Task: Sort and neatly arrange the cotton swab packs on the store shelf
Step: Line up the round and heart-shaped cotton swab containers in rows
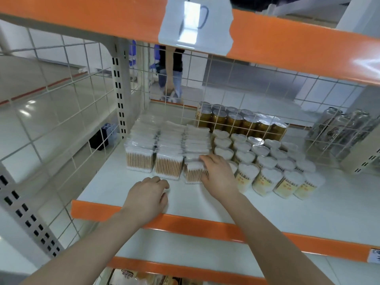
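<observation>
I pinch the front rectangular swab pack (pixel 194 172) of the third row with my right hand (pixel 219 177), nudging it flush with its neighbours on the shelf (pixel 205 204); my left hand (pixel 148 194) rests loosely curled, empty.

White wire-mesh backing (pixel 61 95), glossy pale floor tiles (pixel 26 112) reflecting ceiling light, slotted cream upright (pixel 119 93), orange shelf edging (pixel 287 46)

Right hand (pixel 219 177) grips front swab pack (pixel 193 173).
</observation>
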`<state>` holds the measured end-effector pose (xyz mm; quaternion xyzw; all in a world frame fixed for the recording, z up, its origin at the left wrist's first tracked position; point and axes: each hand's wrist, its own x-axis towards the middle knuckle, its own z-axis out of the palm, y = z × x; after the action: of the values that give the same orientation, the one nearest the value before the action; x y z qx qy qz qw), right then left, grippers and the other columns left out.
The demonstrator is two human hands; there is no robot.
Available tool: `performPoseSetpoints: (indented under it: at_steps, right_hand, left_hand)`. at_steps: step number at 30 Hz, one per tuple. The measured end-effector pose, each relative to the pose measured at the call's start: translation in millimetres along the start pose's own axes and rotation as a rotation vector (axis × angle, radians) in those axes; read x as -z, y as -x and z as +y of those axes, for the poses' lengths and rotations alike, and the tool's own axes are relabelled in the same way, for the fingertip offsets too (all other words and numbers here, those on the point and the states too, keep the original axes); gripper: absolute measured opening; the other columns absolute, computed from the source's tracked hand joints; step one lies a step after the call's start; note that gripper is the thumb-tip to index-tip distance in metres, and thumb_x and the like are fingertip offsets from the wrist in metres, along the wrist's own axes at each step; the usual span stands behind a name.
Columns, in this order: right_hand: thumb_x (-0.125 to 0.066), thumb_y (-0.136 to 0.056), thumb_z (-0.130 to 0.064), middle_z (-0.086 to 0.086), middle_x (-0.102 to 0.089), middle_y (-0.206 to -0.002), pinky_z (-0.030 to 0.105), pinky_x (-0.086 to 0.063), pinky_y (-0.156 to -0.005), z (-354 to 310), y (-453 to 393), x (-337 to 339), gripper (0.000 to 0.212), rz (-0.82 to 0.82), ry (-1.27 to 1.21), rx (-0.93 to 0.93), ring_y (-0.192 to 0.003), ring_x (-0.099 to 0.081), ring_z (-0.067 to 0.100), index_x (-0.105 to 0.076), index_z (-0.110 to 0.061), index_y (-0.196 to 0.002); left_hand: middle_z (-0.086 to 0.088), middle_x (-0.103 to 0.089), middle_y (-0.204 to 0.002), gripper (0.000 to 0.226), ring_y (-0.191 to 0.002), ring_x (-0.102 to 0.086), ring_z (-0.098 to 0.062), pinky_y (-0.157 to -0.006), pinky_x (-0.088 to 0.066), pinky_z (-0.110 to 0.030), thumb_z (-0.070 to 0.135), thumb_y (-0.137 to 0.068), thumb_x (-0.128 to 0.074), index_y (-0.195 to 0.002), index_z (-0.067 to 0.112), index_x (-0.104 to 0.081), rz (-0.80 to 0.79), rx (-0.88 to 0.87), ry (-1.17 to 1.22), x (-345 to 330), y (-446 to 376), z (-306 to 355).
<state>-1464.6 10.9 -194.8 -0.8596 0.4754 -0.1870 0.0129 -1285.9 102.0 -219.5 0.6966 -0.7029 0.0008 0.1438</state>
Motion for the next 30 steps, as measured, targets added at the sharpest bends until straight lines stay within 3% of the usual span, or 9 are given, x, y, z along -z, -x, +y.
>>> performPoseSetpoints:
  at_steps: [5,13,19,25,30]
  right_hand:
    - [-0.057,-0.075,0.003,0.015,-0.061,-0.107,0.039,-0.040,-0.088,2,-4,-8,0.045,0.004,-0.007,0.064,-0.104,-0.053,0.036,-0.060,-0.007,-0.119]
    - [-0.052,-0.088,-0.012,0.004,-0.055,-0.121,0.031,-0.032,-0.092,2,-16,2,0.037,-0.047,0.014,0.103,-0.115,-0.043,0.023,-0.055,-0.016,-0.124]
    - [-0.057,-0.084,-0.017,0.005,-0.060,-0.110,0.029,-0.031,-0.081,-2,-15,17,0.028,0.005,-0.060,0.117,-0.104,-0.047,0.023,-0.064,-0.015,-0.112]
    - [-0.064,-0.075,-0.018,0.005,-0.065,-0.091,0.033,-0.036,-0.072,-2,0,20,0.021,0.132,-0.123,0.238,-0.090,-0.051,0.026,-0.070,-0.013,-0.095]
    - [-0.055,-0.075,-0.027,-0.003,-0.063,-0.087,0.035,-0.041,-0.070,0,19,13,0.019,0.243,-0.136,0.296,-0.090,-0.039,0.013,-0.069,-0.020,-0.086]
  left_hand:
    - [0.007,-0.052,-0.122,0.033,-0.114,-0.047,-0.015,-0.086,-0.037,-0.023,0.028,-0.093,-0.040,-0.125,0.027,-0.050,0.002,0.019,0.005,-2,-3,5]
    - [0.006,-0.054,-0.119,0.033,-0.112,-0.048,-0.015,-0.085,-0.039,-0.024,0.029,-0.093,-0.041,-0.124,0.026,-0.051,0.019,0.075,0.019,-5,-3,2]
    - [0.004,-0.056,-0.117,0.029,-0.109,-0.051,-0.017,-0.084,-0.041,-0.027,0.031,-0.095,-0.040,-0.120,0.025,-0.054,-0.013,0.112,0.062,3,-8,-4]
    - [-0.004,-0.064,-0.097,0.024,-0.085,-0.054,-0.020,-0.069,-0.040,-0.027,0.025,-0.097,-0.040,-0.106,0.017,-0.060,-0.068,0.272,0.401,10,-16,-6]
    - [-0.009,-0.067,-0.097,0.025,-0.086,-0.057,-0.020,-0.065,-0.034,-0.024,0.024,-0.097,-0.041,-0.095,0.011,-0.063,-0.093,0.249,0.556,8,-19,-2]
